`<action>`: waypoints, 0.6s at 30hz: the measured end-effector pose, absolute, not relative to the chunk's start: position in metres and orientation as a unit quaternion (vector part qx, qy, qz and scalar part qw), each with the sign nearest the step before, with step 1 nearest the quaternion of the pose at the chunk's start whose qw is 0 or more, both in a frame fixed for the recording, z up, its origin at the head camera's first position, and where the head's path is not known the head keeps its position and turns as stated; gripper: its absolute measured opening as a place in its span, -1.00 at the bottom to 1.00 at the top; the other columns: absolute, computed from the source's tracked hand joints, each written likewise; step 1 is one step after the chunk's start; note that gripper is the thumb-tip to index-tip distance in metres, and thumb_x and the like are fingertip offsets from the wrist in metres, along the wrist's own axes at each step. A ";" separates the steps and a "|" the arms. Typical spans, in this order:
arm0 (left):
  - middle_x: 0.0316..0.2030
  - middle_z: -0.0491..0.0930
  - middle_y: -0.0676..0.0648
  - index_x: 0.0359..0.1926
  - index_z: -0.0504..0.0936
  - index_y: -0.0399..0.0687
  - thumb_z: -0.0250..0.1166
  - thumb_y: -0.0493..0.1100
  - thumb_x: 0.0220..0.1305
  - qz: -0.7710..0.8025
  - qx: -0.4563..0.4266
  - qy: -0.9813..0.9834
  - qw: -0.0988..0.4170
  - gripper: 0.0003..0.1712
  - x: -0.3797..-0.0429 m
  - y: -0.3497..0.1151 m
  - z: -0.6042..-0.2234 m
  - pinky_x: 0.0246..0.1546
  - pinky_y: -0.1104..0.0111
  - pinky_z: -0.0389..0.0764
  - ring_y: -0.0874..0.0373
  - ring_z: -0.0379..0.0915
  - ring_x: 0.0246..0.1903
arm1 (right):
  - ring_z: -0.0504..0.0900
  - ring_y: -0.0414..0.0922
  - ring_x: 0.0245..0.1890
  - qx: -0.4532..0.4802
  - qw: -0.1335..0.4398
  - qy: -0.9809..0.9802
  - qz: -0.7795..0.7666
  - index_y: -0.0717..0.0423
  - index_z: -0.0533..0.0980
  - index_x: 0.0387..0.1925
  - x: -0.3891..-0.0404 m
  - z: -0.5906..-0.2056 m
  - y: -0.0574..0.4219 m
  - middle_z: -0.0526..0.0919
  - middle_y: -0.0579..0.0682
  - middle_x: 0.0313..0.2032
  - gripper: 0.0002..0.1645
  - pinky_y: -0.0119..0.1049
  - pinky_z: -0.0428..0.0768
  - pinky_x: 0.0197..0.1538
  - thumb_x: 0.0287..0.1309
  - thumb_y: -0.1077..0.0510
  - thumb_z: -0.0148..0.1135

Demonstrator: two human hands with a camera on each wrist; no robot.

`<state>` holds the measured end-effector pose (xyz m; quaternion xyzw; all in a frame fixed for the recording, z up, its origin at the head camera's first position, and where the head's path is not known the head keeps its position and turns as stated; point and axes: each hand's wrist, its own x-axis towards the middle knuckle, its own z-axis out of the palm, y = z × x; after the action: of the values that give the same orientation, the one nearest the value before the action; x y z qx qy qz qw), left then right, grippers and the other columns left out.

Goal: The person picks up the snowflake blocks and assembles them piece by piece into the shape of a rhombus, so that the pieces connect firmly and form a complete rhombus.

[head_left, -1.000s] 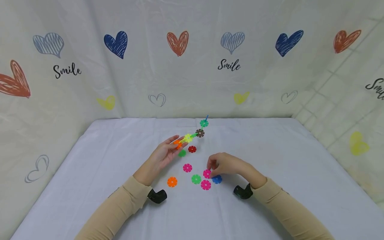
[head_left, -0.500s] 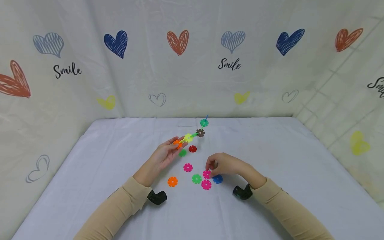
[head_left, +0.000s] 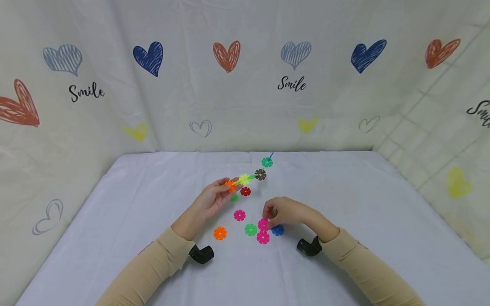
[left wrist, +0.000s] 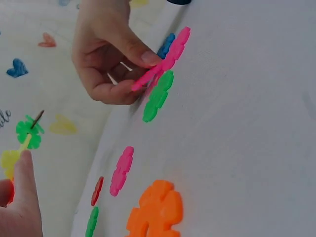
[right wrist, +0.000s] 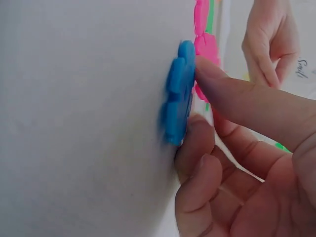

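Note:
My left hand (head_left: 212,199) holds the orange end disc (head_left: 230,185) of a chain of slotted flower discs, raised above the table. Along the chain come a yellow disc (head_left: 244,179), a green piece seen edge-on, a brown disc (head_left: 260,174), a teal disc (head_left: 267,162) and a blue tip. With thumb and fingers, my right hand (head_left: 286,210) pinches a pink flower disc (head_left: 263,224); the left wrist view shows this disc (left wrist: 146,78) tilted. Right beside those fingers lies a blue disc (right wrist: 180,94). A second pink disc (head_left: 263,237) lies just in front.
Loose on the white cloth (head_left: 344,191) lie a green disc (head_left: 250,230), another pink disc (head_left: 239,215), an orange disc (head_left: 220,233) and a red disc (head_left: 245,191). Another green disc (head_left: 234,197) is partly behind the left hand. A patterned curtain (head_left: 252,102) hangs at the back.
The chain in my left hand has shifted a little to the right, its far end most. My right hand stays almost in place, fingers on the pink disc.

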<state>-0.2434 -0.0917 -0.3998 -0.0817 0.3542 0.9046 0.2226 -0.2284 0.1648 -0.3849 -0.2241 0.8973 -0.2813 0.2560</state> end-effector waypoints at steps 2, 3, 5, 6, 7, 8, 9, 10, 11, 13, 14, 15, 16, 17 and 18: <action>0.44 0.30 -0.19 0.38 0.14 -0.14 -0.11 -0.39 0.60 0.907 -0.081 0.350 0.222 -0.57 -0.243 -0.091 -0.400 0.09 0.35 0.58 0.00 0.70 -0.05 | 0.55 -0.12 -0.29 -0.229 0.255 0.893 -0.293 0.00 0.58 -0.32 -0.228 -0.385 0.165 0.59 -0.10 -0.35 -0.79 -0.29 0.59 -0.25 0.13 0.24 0.51; 0.43 0.30 -0.20 0.38 0.14 -0.15 -0.11 -0.40 0.59 0.908 -0.081 0.347 0.221 -0.57 -0.242 -0.092 -0.400 0.09 0.35 0.57 0.00 0.70 -0.05 | 0.56 -0.12 -0.30 -0.234 0.254 0.890 -0.299 0.01 0.57 -0.32 -0.228 -0.385 0.165 0.60 -0.10 -0.35 -0.79 -0.28 0.60 -0.25 0.13 0.25 0.51; 0.44 0.28 -0.21 0.40 0.12 -0.16 -0.12 -0.41 0.59 0.910 -0.080 0.341 0.222 -0.55 -0.242 -0.092 -0.400 0.10 0.35 0.56 -0.01 0.70 -0.06 | 0.58 -0.12 -0.33 -0.243 0.250 0.885 -0.310 0.02 0.57 -0.32 -0.228 -0.384 0.166 0.61 -0.10 -0.37 -0.79 -0.27 0.60 -0.26 0.14 0.25 0.50; 0.44 0.28 -0.21 0.42 0.10 -0.16 -0.13 -0.41 0.59 0.911 -0.079 0.338 0.223 -0.53 -0.242 -0.092 -0.400 0.11 0.34 0.56 -0.01 0.70 -0.06 | 0.58 -0.12 -0.33 -0.245 0.247 0.883 -0.315 0.02 0.58 -0.32 -0.228 -0.383 0.166 0.62 -0.10 -0.38 -0.80 -0.27 0.60 -0.26 0.15 0.25 0.50; 0.44 0.27 -0.21 0.45 0.08 -0.16 -0.13 -0.41 0.59 0.911 -0.080 0.336 0.224 -0.50 -0.241 -0.092 -0.400 0.11 0.35 0.56 -0.02 0.70 -0.06 | 0.58 -0.12 -0.34 -0.249 0.242 0.882 -0.318 0.02 0.58 -0.31 -0.229 -0.382 0.166 0.62 -0.10 -0.39 -0.81 -0.27 0.60 -0.26 0.15 0.24 0.49; 0.44 0.27 -0.21 0.47 0.06 -0.16 -0.13 -0.41 0.59 0.912 -0.080 0.334 0.226 -0.48 -0.241 -0.093 -0.400 0.10 0.34 0.56 -0.02 0.70 -0.07 | 0.59 -0.12 -0.34 -0.252 0.235 0.882 -0.322 0.02 0.59 -0.30 -0.229 -0.380 0.167 0.63 -0.10 -0.39 -0.82 -0.27 0.61 -0.25 0.16 0.24 0.49; 0.44 0.26 -0.21 0.49 0.03 -0.16 -0.13 -0.41 0.59 0.912 -0.080 0.331 0.228 -0.45 -0.241 -0.093 -0.401 0.10 0.34 0.57 -0.02 0.70 -0.07 | 0.60 -0.13 -0.33 -0.254 0.227 0.882 -0.327 0.02 0.60 -0.30 -0.230 -0.377 0.168 0.63 -0.11 -0.38 -0.83 -0.27 0.63 -0.24 0.15 0.24 0.49; 0.45 0.25 -0.21 0.52 0.00 -0.16 -0.13 -0.41 0.59 0.912 -0.080 0.331 0.229 -0.43 -0.242 -0.093 -0.401 0.10 0.35 0.57 -0.01 0.71 -0.07 | 0.60 -0.13 -0.31 -0.255 0.218 0.882 -0.331 0.02 0.61 -0.28 -0.230 -0.374 0.168 0.64 -0.12 -0.36 -0.83 -0.27 0.63 -0.22 0.16 0.24 0.48; 0.45 0.25 -0.21 0.53 -0.02 -0.16 -0.13 -0.41 0.59 0.912 -0.080 0.330 0.231 -0.41 -0.242 -0.093 -0.401 0.09 0.35 0.58 -0.01 0.71 -0.08 | 0.61 -0.12 -0.29 -0.257 0.207 0.882 -0.337 0.02 0.63 -0.26 -0.231 -0.370 0.169 0.65 -0.12 -0.35 -0.84 -0.27 0.64 -0.21 0.17 0.25 0.48; 0.46 0.24 -0.21 0.56 -0.06 -0.15 -0.14 -0.40 0.60 0.911 -0.078 0.331 0.232 -0.38 -0.242 -0.093 -0.402 0.08 0.35 0.59 -0.01 0.71 -0.08 | 0.63 -0.10 -0.26 -0.266 0.182 0.880 -0.349 0.06 0.65 -0.22 -0.231 -0.361 0.170 0.68 -0.12 -0.32 -0.85 -0.26 0.65 -0.19 0.19 0.26 0.46; 0.46 0.24 -0.21 0.57 -0.07 -0.15 -0.14 -0.40 0.60 0.911 -0.078 0.331 0.233 -0.37 -0.242 -0.093 -0.402 0.08 0.35 0.59 -0.01 0.71 -0.08 | 0.64 -0.07 -0.24 -0.269 0.167 0.879 -0.357 0.08 0.66 -0.20 -0.232 -0.356 0.170 0.69 -0.11 -0.30 -0.84 -0.25 0.66 -0.18 0.19 0.26 0.46; 0.46 0.24 -0.21 0.58 -0.08 -0.15 -0.14 -0.39 0.60 0.911 -0.077 0.332 0.233 -0.36 -0.242 -0.094 -0.402 0.08 0.35 0.59 -0.01 0.71 -0.08 | 0.64 -0.06 -0.23 -0.271 0.152 0.878 -0.364 0.10 0.67 -0.18 -0.232 -0.350 0.170 0.70 -0.11 -0.29 -0.84 -0.25 0.66 -0.18 0.19 0.27 0.46; 0.47 0.24 -0.21 0.58 -0.08 -0.15 -0.14 -0.39 0.61 0.910 -0.075 0.334 0.234 -0.36 -0.242 -0.093 -0.403 0.08 0.35 0.58 -0.01 0.71 -0.08 | 0.64 -0.05 -0.22 -0.274 0.134 0.878 -0.368 0.11 0.68 -0.16 -0.232 -0.346 0.169 0.70 -0.10 -0.27 -0.83 -0.24 0.65 -0.18 0.20 0.26 0.45; 0.47 0.23 -0.22 0.58 -0.08 -0.15 -0.14 -0.38 0.61 0.909 -0.073 0.336 0.234 -0.36 -0.242 -0.093 -0.403 0.09 0.35 0.58 -0.01 0.71 -0.08 | 0.63 -0.04 -0.21 -0.277 0.114 0.878 -0.373 0.12 0.68 -0.16 -0.232 -0.341 0.168 0.71 -0.10 -0.26 -0.83 -0.25 0.64 -0.18 0.21 0.26 0.45; 0.47 0.23 -0.22 0.59 -0.08 -0.15 -0.14 -0.38 0.61 0.908 -0.072 0.339 0.235 -0.36 -0.242 -0.093 -0.403 0.10 0.35 0.57 -0.01 0.70 -0.07 | 0.62 -0.03 -0.21 -0.278 0.093 0.879 -0.376 0.13 0.69 -0.15 -0.233 -0.337 0.167 0.72 -0.09 -0.26 -0.83 -0.25 0.63 -0.20 0.20 0.26 0.46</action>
<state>-0.2416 -0.0928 -0.4029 -0.0718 0.3392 0.9081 0.2348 -0.2328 0.1669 -0.3373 -0.2780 0.8791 -0.3758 0.0930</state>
